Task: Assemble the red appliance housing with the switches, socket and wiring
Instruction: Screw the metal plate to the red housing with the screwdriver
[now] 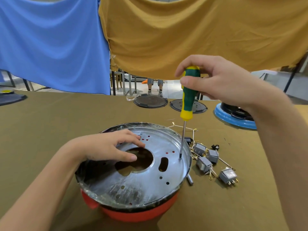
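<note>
The red appliance housing sits near the front edge of the worktop, rim up, with a round metal plate seated in its mouth under a clear film. The left hand rests on the plate, fingers loosely spread over the large central opening, holding nothing. The right hand pinches the green-and-yellow screwdriver high on its handle; the tool's long axis runs close to vertical, leaning slightly, with the tip pointing down onto the plate near its right rim. Whether a screw sits under the tip is too small to tell. The work looks early: the grey switches and their wiring lie loose on the worktop just right of the housing, none fitted. A small black part among them may be the socket. Fitting and connecting these appears left to do.
</note>
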`<state>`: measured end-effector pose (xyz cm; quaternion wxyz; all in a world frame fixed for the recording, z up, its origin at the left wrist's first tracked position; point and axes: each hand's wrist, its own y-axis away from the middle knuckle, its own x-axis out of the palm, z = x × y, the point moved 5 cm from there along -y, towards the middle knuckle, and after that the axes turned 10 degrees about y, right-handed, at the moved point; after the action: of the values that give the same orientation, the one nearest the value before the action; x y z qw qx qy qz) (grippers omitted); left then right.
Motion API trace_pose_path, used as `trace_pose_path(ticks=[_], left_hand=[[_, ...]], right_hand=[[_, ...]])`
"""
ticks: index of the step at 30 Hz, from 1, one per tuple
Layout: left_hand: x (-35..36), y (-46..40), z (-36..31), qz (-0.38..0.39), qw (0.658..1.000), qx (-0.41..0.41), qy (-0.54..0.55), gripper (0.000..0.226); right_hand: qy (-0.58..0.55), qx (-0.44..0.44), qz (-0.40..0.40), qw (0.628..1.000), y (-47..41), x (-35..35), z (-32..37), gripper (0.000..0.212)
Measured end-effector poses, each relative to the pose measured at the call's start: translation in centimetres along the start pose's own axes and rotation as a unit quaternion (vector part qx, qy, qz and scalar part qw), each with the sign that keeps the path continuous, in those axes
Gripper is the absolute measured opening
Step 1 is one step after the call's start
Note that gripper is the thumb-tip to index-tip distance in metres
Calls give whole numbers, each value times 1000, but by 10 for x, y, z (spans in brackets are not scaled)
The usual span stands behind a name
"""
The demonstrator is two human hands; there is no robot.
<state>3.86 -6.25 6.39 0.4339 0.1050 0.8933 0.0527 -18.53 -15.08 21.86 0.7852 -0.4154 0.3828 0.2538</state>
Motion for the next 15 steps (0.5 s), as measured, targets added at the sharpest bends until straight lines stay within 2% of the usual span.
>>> trace_pose_path(ticks=[2, 4, 6, 9, 11, 14, 15], left_hand=[[0, 0, 0, 1, 1000, 1, 4, 42], [1, 0, 1, 2, 1000, 3, 9, 42], [1, 1, 1, 2, 1000, 5, 16, 41], [1, 1, 1, 0, 1000, 5, 24, 41], [1, 1, 1, -2, 1000, 8, 25, 42], [1, 0, 1, 2, 1000, 10, 29, 41], [1, 0, 0, 3, 999, 9, 31, 40]], right_hand=[[117, 13, -47, 992, -3, 0, -1, 21], [176, 39, -87, 980, -5, 2, 1, 35], [159, 49, -67, 984, -5, 6, -1, 33], [37, 44, 15, 998, -1, 6, -5, 23], [-19, 19, 37, 999, 3, 1, -5, 23], [-2, -12, 15, 1000, 2, -2, -3, 6], [32, -8, -1, 999, 0, -3, -3, 9]])
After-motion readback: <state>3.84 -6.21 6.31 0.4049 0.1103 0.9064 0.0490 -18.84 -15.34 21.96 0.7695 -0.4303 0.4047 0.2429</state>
